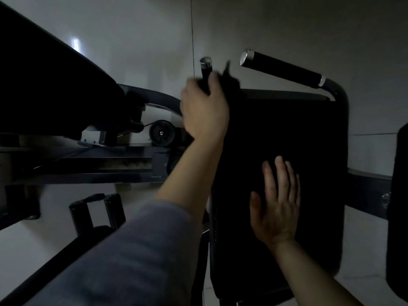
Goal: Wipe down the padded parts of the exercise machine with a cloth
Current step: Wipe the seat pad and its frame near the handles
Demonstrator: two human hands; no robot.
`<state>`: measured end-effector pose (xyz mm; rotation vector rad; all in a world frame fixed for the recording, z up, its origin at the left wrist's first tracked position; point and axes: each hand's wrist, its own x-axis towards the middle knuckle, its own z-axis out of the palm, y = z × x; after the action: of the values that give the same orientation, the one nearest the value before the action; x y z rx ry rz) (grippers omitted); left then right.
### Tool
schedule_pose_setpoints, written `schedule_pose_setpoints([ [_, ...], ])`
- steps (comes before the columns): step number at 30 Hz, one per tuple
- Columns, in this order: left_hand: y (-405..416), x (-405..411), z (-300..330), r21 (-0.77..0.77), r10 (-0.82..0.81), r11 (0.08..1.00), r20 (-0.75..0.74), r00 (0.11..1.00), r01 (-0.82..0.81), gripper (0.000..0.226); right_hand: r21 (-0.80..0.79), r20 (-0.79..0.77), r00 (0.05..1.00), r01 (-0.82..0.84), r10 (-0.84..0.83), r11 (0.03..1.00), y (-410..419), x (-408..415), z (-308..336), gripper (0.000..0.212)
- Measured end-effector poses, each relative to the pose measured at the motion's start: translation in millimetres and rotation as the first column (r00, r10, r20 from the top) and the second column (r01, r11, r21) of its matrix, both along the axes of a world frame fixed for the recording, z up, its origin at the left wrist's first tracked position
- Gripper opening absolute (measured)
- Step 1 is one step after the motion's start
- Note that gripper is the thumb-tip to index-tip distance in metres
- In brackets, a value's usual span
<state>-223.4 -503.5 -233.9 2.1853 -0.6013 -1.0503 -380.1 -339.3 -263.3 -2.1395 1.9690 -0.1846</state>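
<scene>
A large black padded cushion (287, 129) of the exercise machine fills the middle right. My right hand (276, 202) lies flat on its lower part, fingers spread, holding nothing. My left hand (203, 107) is closed around a dark cloth (229, 78) and the short black handle grip (205, 67) at the pad's upper left corner. A longer black handle grip (282, 69) with silver end caps sticks out at the upper right. The scene is dim and the cloth is blurred.
Another black pad (44, 85) slopes across the upper left. Below it are the machine's metal frame (88, 164), a pulley wheel (161, 133) and a cable. A further dark pad (399, 217) stands at the right edge. Pale tiled floor lies behind.
</scene>
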Motion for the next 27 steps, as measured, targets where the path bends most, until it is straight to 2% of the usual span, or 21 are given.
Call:
schedule_pose_setpoints([
  [2,-18.5,-8.4,5.7,-0.006,-0.252,0.966,0.214,0.944,0.259,0.040,-0.005,0.001,1.000,0.007,-0.007,1.000,0.1,-0.2,0.5,0.057],
  [4,-17.2,-11.7,4.8,0.074,-0.424,0.900,0.368,0.827,0.429,0.039,0.003,-0.001,1.000,0.007,-0.007,1.000,-0.1,0.4,0.7,0.056],
  [5,-9.7,-11.3,4.1,0.060,-0.437,0.889,0.405,0.803,0.454,0.039,0.016,-0.001,1.000,0.010,-0.010,1.000,0.6,0.5,0.9,0.057],
  [8,20.7,-10.7,11.6,-0.080,-0.342,0.911,0.403,0.849,0.405,0.036,0.036,0.015,1.000,0.013,-0.014,0.999,-2.0,1.7,3.4,0.057],
  [13,88.9,-34.1,19.4,0.053,-0.430,0.885,0.476,0.767,0.463,0.035,0.081,0.064,0.998,0.013,-0.018,0.997,-2.0,-1.3,6.1,0.056],
  [16,111.4,-50.8,33.5,0.141,-0.443,0.894,0.416,0.794,0.425,0.033,0.094,0.094,0.996,-0.010,0.001,0.996,-2.1,-1.3,9.1,0.053],
  [18,113.6,-56.8,39.8,0.195,-0.492,0.870,0.283,0.823,0.453,0.030,0.075,0.235,0.971,0.015,-0.033,0.997,-0.9,-5.0,11.1,0.047],
  [19,111.1,-60.2,42.5,0.159,-0.487,0.872,0.169,0.857,0.464,0.028,0.080,0.333,0.936,0.095,-0.116,0.992,-3.3,-10.4,18.6,0.040],
  [21,103.6,-66.5,47.5,0.063,-0.453,0.889,-0.038,0.891,0.454,0.027,0.165,0.471,0.789,0.362,-0.396,0.917,-4.7,-27.5,30.3,0.033],
  [22,99.5,-68.8,47.2,0.030,-0.424,0.903,-0.086,0.902,0.428,0.026,0.171,0.507,0.700,0.490,-0.503,0.854,-3.0,-34.8,39.0,0.038],
  [23,95.3,-68.3,45.9,0.005,-0.375,0.926,-0.102,0.921,0.377,0.024,0.144,0.548,0.648,0.550,-0.529,0.823,-4.3,-36.9,50.8,0.041],
  [24,92.8,-64.4,43.7,-0.018,-0.317,0.948,-0.091,0.944,0.316,0.022,0.093,0.561,0.683,0.509,-0.467,0.856,-5.3,-33.2,58.6,0.041],
  [25,92.4,-58.8,40.9,-0.042,-0.259,0.966,-0.052,0.965,0.257,0.019,0.052,0.526,0.779,0.372,-0.342,0.927,-7.1,-26.0,60.0,0.041],
  [27,98.0,-43.4,31.4,-0.081,-0.185,0.977,0.128,0.974,0.196,0.019,0.075,0.299,0.949,0.085,-0.104,0.994,-9.0,-3.5,45.4,0.048],
])
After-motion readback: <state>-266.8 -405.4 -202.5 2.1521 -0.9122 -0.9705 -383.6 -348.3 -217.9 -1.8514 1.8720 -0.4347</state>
